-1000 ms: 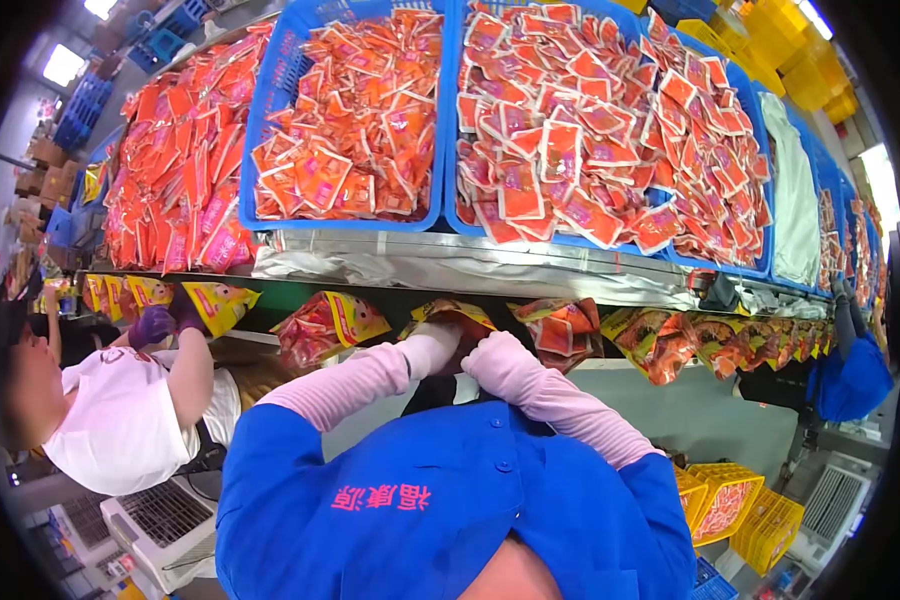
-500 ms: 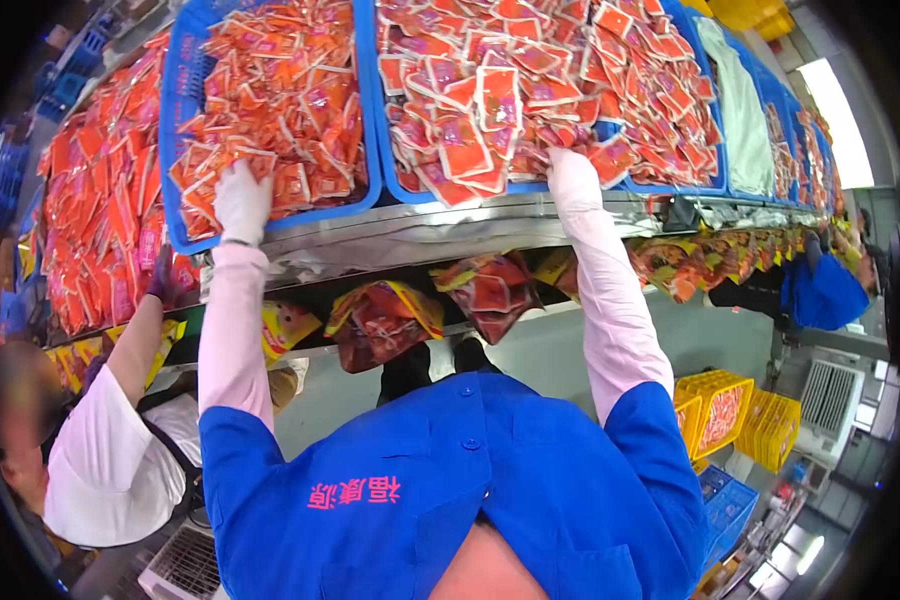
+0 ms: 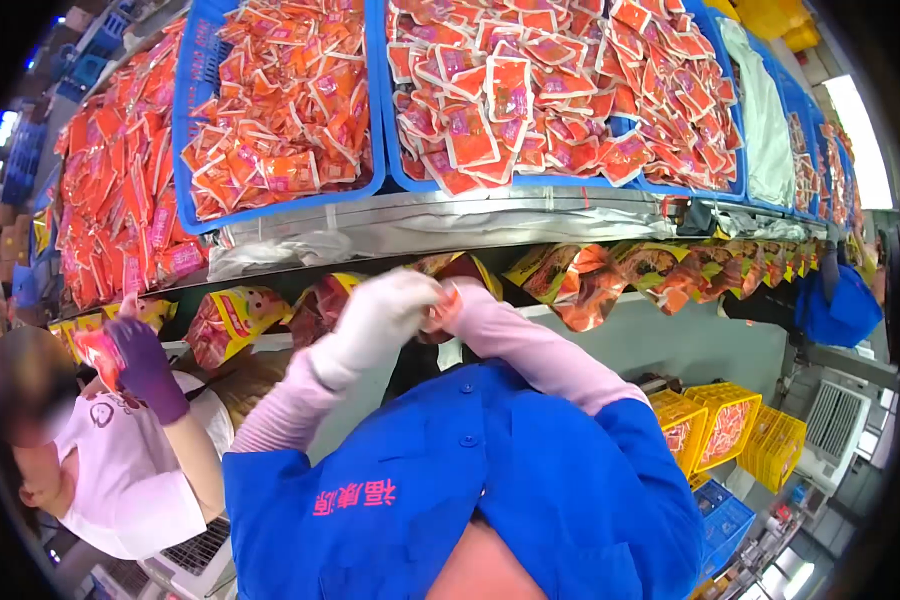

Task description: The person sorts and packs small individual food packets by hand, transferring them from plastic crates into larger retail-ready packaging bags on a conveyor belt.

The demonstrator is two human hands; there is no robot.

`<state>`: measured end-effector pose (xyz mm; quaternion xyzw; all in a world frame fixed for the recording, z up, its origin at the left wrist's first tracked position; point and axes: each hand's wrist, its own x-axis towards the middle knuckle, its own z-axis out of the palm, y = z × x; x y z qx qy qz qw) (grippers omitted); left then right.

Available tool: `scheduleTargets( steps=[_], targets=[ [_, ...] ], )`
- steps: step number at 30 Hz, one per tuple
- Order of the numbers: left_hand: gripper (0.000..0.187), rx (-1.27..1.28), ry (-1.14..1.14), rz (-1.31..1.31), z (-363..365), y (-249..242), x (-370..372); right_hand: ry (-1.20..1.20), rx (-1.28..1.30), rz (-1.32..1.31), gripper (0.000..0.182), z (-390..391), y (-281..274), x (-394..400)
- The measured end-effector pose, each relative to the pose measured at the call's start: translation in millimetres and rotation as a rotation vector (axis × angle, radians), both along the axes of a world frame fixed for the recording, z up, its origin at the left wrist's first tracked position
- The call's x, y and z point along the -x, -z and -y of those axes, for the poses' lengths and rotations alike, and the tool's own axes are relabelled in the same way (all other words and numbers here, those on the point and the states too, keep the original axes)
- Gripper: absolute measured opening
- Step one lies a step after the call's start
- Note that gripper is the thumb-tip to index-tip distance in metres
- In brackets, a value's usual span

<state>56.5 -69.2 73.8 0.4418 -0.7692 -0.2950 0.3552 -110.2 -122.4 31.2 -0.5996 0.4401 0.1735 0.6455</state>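
Observation:
My left hand (image 3: 395,308), in a white glove, is closed at the middle of the view, over the row of bags. My right hand (image 3: 448,304) meets it there; the left glove and the pink sleeve hide most of its fingers. A bit of red shows between the two hands, too small and covered to name. Just behind them stand a yellow-and-red printed bag (image 3: 460,266) and another printed bag (image 3: 322,305). Beyond, a blue crate (image 3: 280,213) and a second blue crate (image 3: 410,180) are heaped with red sachets (image 3: 470,135).
A metal ledge (image 3: 370,222) with clear plastic runs below the crates. More printed bags (image 3: 570,280) line the belt to the right. At left, a co-worker's purple-gloved hand (image 3: 150,360) is near a red packet (image 3: 100,355). Yellow crates (image 3: 725,425) stand at lower right.
Both my hands have left the sachets in the blue crates and come together over the bags. The co-worker's gloved hand has moved back toward their body. The bags have shifted along the belt.

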Motion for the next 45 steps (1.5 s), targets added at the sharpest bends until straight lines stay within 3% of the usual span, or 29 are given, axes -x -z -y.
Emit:
scheduleTargets(
  steps=[1,2,4,6,8,12,13,14,15,16,18,19,21,23,24,26,28,30,32,34,36,37,38,39,40,41,42,44,45],
  targets=[
    [0.025,-0.073,-0.006,0.114,-10,20,11,-0.423,0.584,-0.163,0.031,-9,25,8],
    [0.022,-0.169,-0.006,0.230,-15,24,17,-0.509,0.802,-0.119,0.022,-18,16,24],
    [0.023,-0.292,0.214,0.743,-17,55,25,-0.919,1.168,-0.023,0.017,-28,18,50],
    [0.022,-0.459,0.240,1.061,-4,100,49,-0.891,1.294,-0.097,0.011,-41,19,35],
    [0.032,-0.421,-0.053,0.890,-4,194,41,-0.951,1.238,0.102,0.010,-44,12,20],
    [0.031,-0.549,-0.017,0.664,4,187,22,-0.894,1.025,0.064,0.012,-23,0,2],
    [0.032,-0.591,0.011,0.578,2,186,18,-0.562,1.020,0.213,0.012,-2,-29,5],
    [0.025,-0.731,-0.199,0.668,2,155,13,-0.222,0.997,0.351,0.013,27,-51,5],
    [0.022,-0.632,-0.035,0.600,6,109,-5,0.020,1.167,0.095,0.019,54,-45,-2],
    [0.020,-0.537,0.137,0.523,9,63,-26,0.114,1.314,0.032,0.032,87,-48,0],
    [0.021,-0.510,-0.069,0.248,24,-1,-63,0.180,1.252,-0.376,0.055,142,-29,-6],
    [0.017,-0.264,-0.333,0.343,37,0,-82,0.156,1.213,-0.462,0.056,162,-4,-11],
    [0.028,-0.188,-0.709,0.431,79,18,-126,0.205,1.177,-0.486,0.044,194,45,-9],
    [0.051,-0.314,-0.826,0.675,117,79,-177,0.274,1.225,-0.410,0.033,191,37,5],
    [0.056,-0.465,-0.860,0.772,129,73,-174,0.338,1.266,-0.355,0.028,185,17,17],
    [0.050,-0.533,-0.760,1.004,147,81,-172,0.446,1.224,-0.069,0.024,161,-20,48],
    [0.039,-0.499,-0.773,1.079,160,96,-172,0.439,0.913,0.086,0.024,115,-89,59],
    [0.033,-0.402,-0.748,1.104,160,99,-181,0.278,0.747,0.252,0.024,70,-103,70],
    [0.029,-0.111,-0.719,1.104,143,87,-191,-0.252,0.704,-0.146,0.022,42,-105,67],
    [0.021,0.315,-0.703,0.799,115,59,-178,-0.576,0.823,-0.367,0.024,13,-31,53],
    [0.019,-0.225,-0.438,0.079,81,-5,-128,-0.635,0.601,-0.446,0.021,6,43,16],
    [0.020,-0.404,-0.310,-0.135,60,-33,-92,-0.456,0.733,-0.417,0.024,-8,100,11],
    [0.024,-0.542,-0.233,-0.293,39,-33,-67,-0.273,0.862,-0.383,0.028,-18,148,8],
    [0.032,-0.365,-0.004,-0.094,29,-43,-44,-0.199,0.824,-0.340,0.028,-19,172,0],
    [0.032,-0.527,0.099,-0.167,17,-37,-21,-0.121,0.784,-0.296,0.030,-18,183,-6],
    [0.026,-0.188,0.134,0.069,10,-16,1,-0.195,0.573,-0.306,0.028,-3,148,-9],
    [0.019,-0.216,0.114,0.205,2,-4,15,-0.196,0.575,-0.300,0.028,-16,100,21],
    [0.020,-0.248,-0.010,0.366,-6,25,32,0.225,0.041,0.078,0.026,-5,-27,28],
    [0.020,-0.240,-0.019,0.370,-3,31,34,-0.303,0.339,0.012,0.026,-4,-26,42]
  ],
)
